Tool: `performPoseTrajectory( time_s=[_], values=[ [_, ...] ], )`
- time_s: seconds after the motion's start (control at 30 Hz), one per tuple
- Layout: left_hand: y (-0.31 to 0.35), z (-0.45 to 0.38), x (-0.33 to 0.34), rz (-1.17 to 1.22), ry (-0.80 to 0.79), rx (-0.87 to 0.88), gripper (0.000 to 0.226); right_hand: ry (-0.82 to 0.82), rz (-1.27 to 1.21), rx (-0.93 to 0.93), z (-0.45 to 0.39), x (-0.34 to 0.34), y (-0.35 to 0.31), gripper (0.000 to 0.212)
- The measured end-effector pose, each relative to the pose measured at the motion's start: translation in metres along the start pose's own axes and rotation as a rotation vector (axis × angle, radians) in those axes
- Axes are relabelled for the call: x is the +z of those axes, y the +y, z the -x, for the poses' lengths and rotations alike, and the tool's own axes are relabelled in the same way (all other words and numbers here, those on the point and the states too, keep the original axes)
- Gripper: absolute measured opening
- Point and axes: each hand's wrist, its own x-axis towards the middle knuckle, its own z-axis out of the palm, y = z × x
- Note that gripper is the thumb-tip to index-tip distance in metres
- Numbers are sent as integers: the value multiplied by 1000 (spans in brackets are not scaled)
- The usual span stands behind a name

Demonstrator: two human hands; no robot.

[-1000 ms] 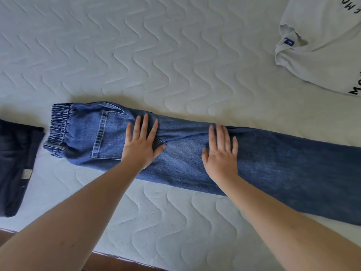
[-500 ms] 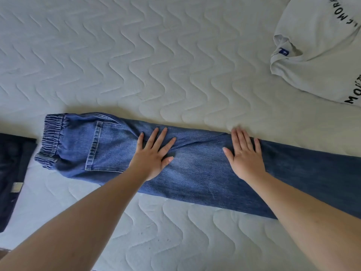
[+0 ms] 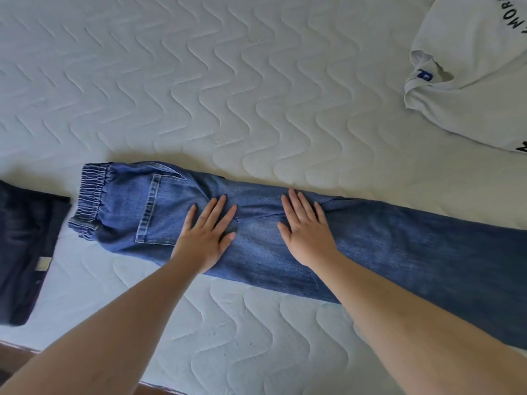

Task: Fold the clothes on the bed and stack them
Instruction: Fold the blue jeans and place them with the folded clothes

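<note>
Blue jeans, folded lengthwise leg on leg, lie flat across the white quilted bed, with the elastic waistband at the left and the legs running off the right edge. My left hand presses flat on the seat beside the back pocket, fingers straight and spread. My right hand presses flat on the thigh part, fingers straight. A white T-shirt with black lettering lies unfolded at the top right. A dark folded garment lies at the left edge.
The mattress's near edge runs along the bottom left, with a strip of brown floor below it. Bare quilted mattress stretches behind the jeans and in front of them.
Both hands slid rightwards along the jeans and have come back a little towards the waistband, staying flat on the denim. The view has shifted slightly.
</note>
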Motion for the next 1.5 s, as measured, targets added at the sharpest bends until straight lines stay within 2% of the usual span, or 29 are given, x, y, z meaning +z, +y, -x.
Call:
performPoseTrajectory(
  time_s=[0.23,0.43,0.6,0.73,0.8,0.9,1.03,1.2,1.3,1.4,1.5],
  values=[
    [-7,11,-24,-55,-84,-15,74,22,71,15,16,-1,16,67],
    [14,-3,-54,-20,30,51,62,92,7,23,30,-15,26,63],
    [36,-13,-55,3,48,58,55,131,-35,86,50,-18,62,62],
    [57,-20,-64,49,147,16,48,138,-48,150,71,-18,94,62],
    [71,-24,-70,52,138,43,52,144,-48,180,83,-18,110,63],
    [99,-32,-78,47,108,109,59,155,-58,222,100,-20,135,62],
    [147,-51,-87,69,120,170,54,166,-80,303,124,-23,173,62],
    [221,-74,-93,84,156,356,51,178,-105,440,159,-23,232,64],
    [269,-82,-99,80,126,445,56,187,-138,522,182,-21,269,63],
    [316,-86,-100,58,99,543,56,233,-206,664,203,-18,303,66],
    [359,-88,-91,30,44,642,56,313,-334,889,223,-16,332,71]
  ],
)
